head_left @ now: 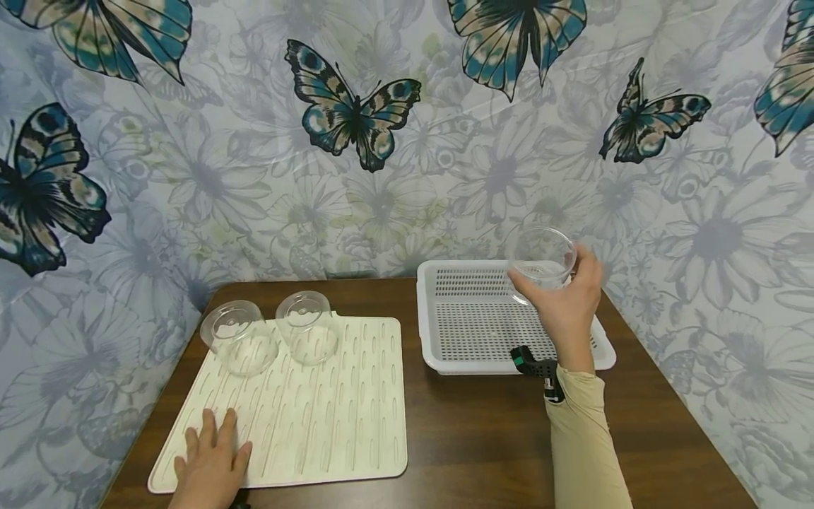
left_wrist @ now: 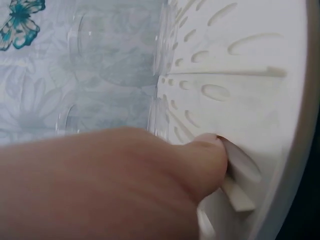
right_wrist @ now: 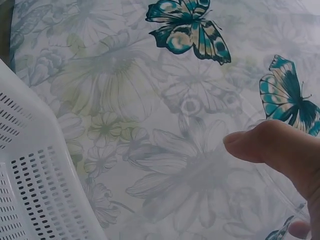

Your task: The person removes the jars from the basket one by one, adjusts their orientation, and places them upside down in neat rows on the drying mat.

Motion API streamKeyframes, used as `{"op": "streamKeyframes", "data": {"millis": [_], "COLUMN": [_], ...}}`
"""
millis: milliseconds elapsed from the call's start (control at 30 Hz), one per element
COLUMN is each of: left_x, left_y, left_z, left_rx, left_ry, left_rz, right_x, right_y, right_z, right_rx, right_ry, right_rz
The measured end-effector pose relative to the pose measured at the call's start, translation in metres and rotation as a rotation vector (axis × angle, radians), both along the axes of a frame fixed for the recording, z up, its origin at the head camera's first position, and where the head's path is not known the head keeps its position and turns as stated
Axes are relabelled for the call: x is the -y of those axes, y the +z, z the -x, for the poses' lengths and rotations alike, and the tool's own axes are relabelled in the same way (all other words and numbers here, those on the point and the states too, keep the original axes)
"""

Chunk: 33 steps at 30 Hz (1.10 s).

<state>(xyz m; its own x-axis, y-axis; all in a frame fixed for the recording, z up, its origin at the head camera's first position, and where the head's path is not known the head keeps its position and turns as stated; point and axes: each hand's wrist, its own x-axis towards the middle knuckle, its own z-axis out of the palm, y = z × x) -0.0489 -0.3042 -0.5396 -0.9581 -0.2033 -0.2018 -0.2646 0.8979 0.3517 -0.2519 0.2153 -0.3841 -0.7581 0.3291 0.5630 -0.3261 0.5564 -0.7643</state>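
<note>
My right hand (head_left: 572, 300) grips a clear round bowl (head_left: 540, 258), thumb on one side and fingers on the other, over the back right part of a white perforated basket (head_left: 458, 322). The right wrist view catches only the thumb (right_wrist: 260, 142) and a faint piece of the see-through wall. On the cream ridged draining mat (head_left: 337, 424), my left hand (head_left: 213, 459) rests with its fingers spread near the front left corner. Two more clear bowls, a left one (head_left: 244, 346) and a right one (head_left: 310, 332), stand side by side at the mat's back edge.
Both mat and basket lie on a dark brown wooden table (head_left: 470, 438), with a strip of bare wood between them. Behind and around it hangs a pale floral cloth (head_left: 496, 177) printed with butterflies. A small black wrist mount (head_left: 537, 364) sits on the right forearm.
</note>
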Motion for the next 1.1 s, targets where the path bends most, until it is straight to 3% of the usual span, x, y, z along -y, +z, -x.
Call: {"op": "streamKeyframes", "data": {"millis": [267, 467, 567, 733, 800, 933, 1100], "left_x": [0.002, 0.007, 0.005, -0.01, -0.017, -0.03, -0.047], "left_y": [-0.001, 0.01, 0.019, 0.041, 0.053, 0.08, 0.108], "left_z": [0.001, 0.003, 0.004, 0.011, 0.017, 0.027, 0.034], "left_rx": [0.002, -0.024, -0.18, -0.595, -0.713, -0.844, -0.91], "left_ry": [-0.008, -0.041, -0.061, -0.116, -0.162, -0.267, -0.35], "left_rz": [-0.011, -0.022, -0.002, -0.014, -0.048, -0.106, -0.165], "right_x": [0.009, 0.025, 0.034, 0.047, 0.053, 0.068, 0.089], "right_y": [0.007, 0.017, 0.021, 0.024, 0.024, 0.022, 0.016], "right_z": [-0.007, -0.011, -0.015, -0.021, -0.025, -0.032, -0.041], "right_rx": [-0.177, -0.337, -0.375, -0.432, -0.452, -0.485, -0.528], "right_ry": [-0.028, 0.004, 0.032, 0.066, 0.079, 0.116, 0.175], "right_rz": [-0.068, -0.151, -0.184, -0.266, -0.294, -0.352, -0.434]}}
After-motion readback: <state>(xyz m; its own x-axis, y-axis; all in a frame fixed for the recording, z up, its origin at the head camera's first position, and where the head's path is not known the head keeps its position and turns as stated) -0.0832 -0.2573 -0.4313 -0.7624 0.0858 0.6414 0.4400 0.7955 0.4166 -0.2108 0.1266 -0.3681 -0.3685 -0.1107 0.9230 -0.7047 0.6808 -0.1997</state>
